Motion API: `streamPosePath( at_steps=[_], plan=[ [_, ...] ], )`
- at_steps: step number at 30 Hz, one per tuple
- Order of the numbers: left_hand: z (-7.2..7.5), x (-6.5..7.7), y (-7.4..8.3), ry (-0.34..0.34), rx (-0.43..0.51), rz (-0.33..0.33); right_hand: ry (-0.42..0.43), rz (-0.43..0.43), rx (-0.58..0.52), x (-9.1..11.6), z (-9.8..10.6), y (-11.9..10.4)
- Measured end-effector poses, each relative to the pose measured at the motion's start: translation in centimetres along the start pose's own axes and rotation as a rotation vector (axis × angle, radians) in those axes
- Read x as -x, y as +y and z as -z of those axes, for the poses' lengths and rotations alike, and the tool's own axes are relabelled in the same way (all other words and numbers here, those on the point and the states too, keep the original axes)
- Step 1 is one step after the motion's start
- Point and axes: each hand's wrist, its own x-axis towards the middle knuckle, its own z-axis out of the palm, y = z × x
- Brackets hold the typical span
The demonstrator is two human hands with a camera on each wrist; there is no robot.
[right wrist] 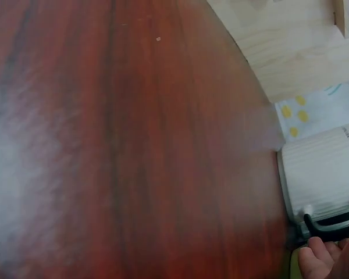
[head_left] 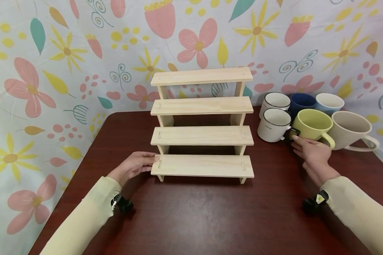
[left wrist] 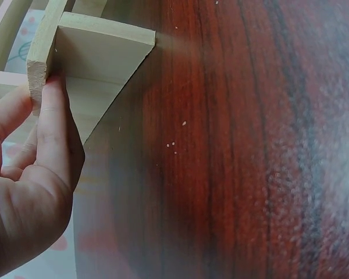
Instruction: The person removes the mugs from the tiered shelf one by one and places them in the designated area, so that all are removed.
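Observation:
A pale wooden four-step display rack (head_left: 201, 136) stands on the table. My left hand (head_left: 136, 164) pinches the left end of its lowest step, thumb on top; in the left wrist view the fingers (left wrist: 53, 131) lie against the board's end. On the right, my right hand (head_left: 314, 154) holds the black handle (head_left: 293, 131) of a ribbed white mug (head_left: 273, 125) with a dark rim. In the right wrist view, that handle (right wrist: 331, 225) sits between thumb and fingers, partly cut off by the frame edge. The mug stands upright beside a yellow-green mug (head_left: 312, 124).
Behind are another white mug (head_left: 276, 101), a dark blue mug (head_left: 302, 102) and a light blue mug (head_left: 329, 102). A large beige mug (head_left: 349, 129) stands at the far right, its handle pointing outward. A floral cloth (head_left: 83, 53) hangs behind the dark red-brown table (head_left: 194, 212).

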Motion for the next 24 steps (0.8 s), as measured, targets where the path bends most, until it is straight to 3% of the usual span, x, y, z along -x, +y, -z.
streamPosePath(
  at_steps=[16,24],
  plan=[
    [0.2,0.3,-0.2,0.008,0.014,0.001,-0.027,-0.002,0.017,0.1,-0.1,0.2],
    [0.0,0.7,-0.3,0.029,0.030,-0.032,-0.156,-0.052,-0.069,1.9,1.3,-0.9]
  ],
)
